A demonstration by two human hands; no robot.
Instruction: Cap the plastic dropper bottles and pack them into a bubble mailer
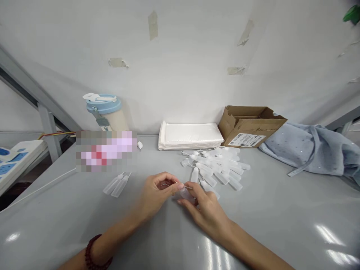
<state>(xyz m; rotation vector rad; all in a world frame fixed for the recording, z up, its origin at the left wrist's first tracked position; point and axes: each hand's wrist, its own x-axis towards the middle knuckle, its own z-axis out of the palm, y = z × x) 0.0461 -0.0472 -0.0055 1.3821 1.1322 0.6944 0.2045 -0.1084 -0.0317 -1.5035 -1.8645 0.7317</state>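
Between my two hands, low over the grey table, is a small translucent plastic squeeze bottle [186,194]. My right hand [208,212] is closed round its body, thumb below and fingers above. My left hand [159,191] pinches at its top end, where a thin white strand shows; the cap itself is mostly hidden by the fingertips. Just beyond my right hand lies a heap of similar bottles [218,165] with thin tips and white strands. Left of my left hand, two more bottles [116,185] lie side by side.
A stack of white padded envelopes [191,134] lies against the wall, beside an open cardboard box [250,125]. Blue-grey cloth [312,150] is bunched at right. A blue-lidded cup [108,112] stands behind a blurred pink item [112,150]. A power strip [17,157] sits far left.
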